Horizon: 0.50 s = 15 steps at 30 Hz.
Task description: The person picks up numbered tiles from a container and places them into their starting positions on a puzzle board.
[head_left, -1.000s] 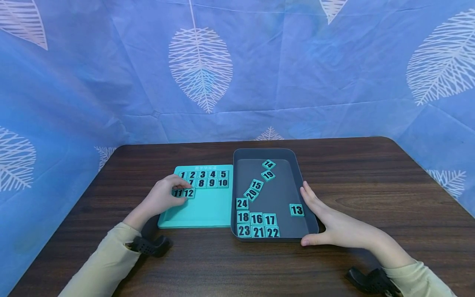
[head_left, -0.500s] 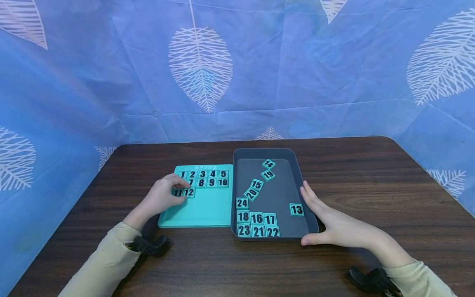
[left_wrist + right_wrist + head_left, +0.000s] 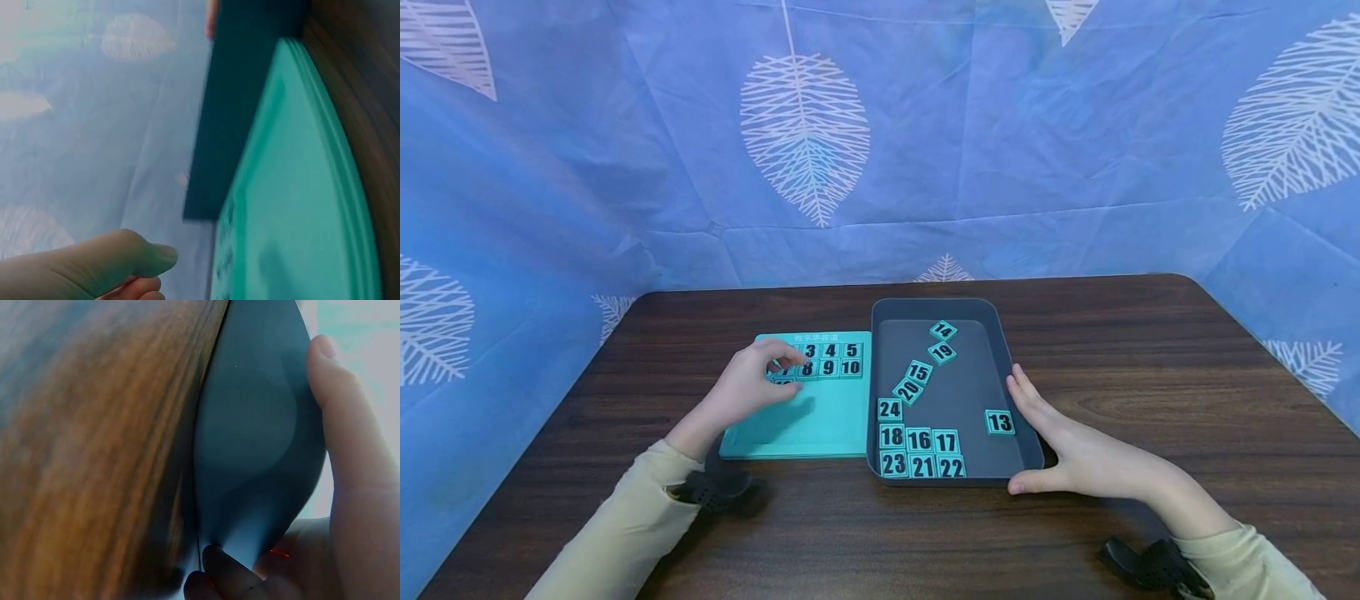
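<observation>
My left hand [image 3: 752, 379] hovers over the upper left of the turquoise board [image 3: 820, 425], thumb and fingertips apart with no tile seen between them. It hides some of the number tiles; 3, 4, 5 and 8 [image 3: 807, 368], 9, 10 show in two rows. In the left wrist view the thumb [image 3: 134, 253] stands clear of the board [image 3: 300, 169]. My right hand [image 3: 1075, 458] rests against the right wall and near corner of the dark tray [image 3: 955, 400], fingers extended. The right wrist view shows its thumb [image 3: 353, 419] against the tray wall [image 3: 250, 425].
Inside the tray, tile 13 [image 3: 1000, 422] lies at the right, and 14 [image 3: 943, 331], 19, 15, 20 lie tilted. Tiles 24, 18, 16, 17, 23, 21, 22 sit at its lower left. The wooden table [image 3: 880, 542] meets a blue patterned cloth [image 3: 925, 167] behind.
My left hand has risen off tiles 11 and 12 and shifted right and slightly up, its fingers parted. My right hand and the tray look unmoved.
</observation>
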{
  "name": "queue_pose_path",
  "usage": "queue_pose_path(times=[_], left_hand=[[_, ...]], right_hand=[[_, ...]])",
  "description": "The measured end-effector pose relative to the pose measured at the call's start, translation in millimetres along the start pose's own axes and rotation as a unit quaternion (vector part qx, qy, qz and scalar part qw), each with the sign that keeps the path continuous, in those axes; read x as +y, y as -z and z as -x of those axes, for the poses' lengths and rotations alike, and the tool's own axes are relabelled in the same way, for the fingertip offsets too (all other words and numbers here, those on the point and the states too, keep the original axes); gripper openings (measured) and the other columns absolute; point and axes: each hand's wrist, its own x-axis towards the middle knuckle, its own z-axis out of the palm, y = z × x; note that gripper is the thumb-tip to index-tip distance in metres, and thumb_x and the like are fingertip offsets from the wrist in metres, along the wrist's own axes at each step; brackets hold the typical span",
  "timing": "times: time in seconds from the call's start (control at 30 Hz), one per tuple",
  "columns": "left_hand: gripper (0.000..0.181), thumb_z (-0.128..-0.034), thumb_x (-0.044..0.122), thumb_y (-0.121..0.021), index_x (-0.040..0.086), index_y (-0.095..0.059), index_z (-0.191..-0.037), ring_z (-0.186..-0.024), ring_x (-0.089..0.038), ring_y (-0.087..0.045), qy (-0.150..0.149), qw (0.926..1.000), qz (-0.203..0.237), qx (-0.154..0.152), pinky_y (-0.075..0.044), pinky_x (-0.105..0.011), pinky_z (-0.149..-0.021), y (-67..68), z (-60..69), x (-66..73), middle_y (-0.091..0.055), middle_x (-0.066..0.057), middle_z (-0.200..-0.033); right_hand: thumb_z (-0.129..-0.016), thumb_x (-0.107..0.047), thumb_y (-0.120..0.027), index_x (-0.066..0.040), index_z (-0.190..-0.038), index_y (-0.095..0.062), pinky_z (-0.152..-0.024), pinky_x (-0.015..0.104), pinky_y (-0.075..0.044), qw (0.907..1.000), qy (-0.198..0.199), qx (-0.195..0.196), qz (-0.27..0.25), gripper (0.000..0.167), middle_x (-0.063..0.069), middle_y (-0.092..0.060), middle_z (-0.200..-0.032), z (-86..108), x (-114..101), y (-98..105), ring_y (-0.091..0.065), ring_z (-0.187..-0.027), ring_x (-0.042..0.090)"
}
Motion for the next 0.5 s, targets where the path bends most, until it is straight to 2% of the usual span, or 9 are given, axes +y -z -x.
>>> queue_pose_path(times=[0.23, 0.5], left_hand=[[0.029, -0.0814, 0.006, -0.074, 0.002, -0.068, -0.110, -0.093, -0.032, -0.056, -0.030, 0.9985, 0.046, -0.001, -0.049, -0.049, -0.080, -15.0, -20.0, 27.3, -0.059, -0.009, -0.105], [0.026, -0.0822, 0.007, -0.073, 0.006, -0.069, -0.107, -0.093, -0.030, -0.056, -0.046, 0.9969, 0.064, -0.008, -0.049, -0.046, -0.082, -33.6, -37.6, 55.0, -0.059, -0.009, -0.104]], right_hand=[[-0.083, -0.048, -0.069, -0.013, -0.153, 0.008, -0.096, 0.057, -0.038, 1.0000, -0.006, -0.002, -0.002, 0.111, 0.004, 0.022, -0.156, -0.7, -0.2, -0.5, -0.009, -0.141, 0.042], [-0.082, -0.049, -0.069, -0.012, -0.153, 0.007, -0.097, 0.057, -0.038, 1.0000, -0.004, 0.000, 0.000, 0.111, 0.007, 0.021, -0.157, -0.8, -0.7, -0.4, -0.008, -0.141, 0.042]])
